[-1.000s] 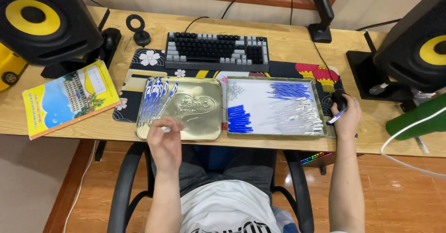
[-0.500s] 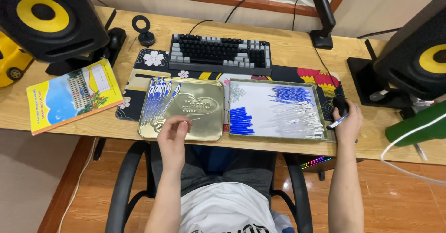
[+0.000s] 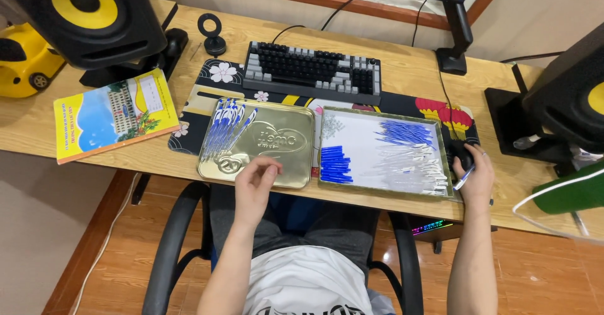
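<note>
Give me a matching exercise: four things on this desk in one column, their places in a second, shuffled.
Things:
1. pens
2. blue caps
3. book
4. keyboard

Places:
A. left part of the open tin tray
B. behind both tins, on the desk mat
C. left end of the gold lid
D. bare desk, left of the mat

Pairs: 1-C, 2-A, 3-D, 4-B

Gold tin lid [image 3: 277, 142]; blue-and-white pens [image 3: 228, 126]; yellow booklet [image 3: 113, 114].
</note>
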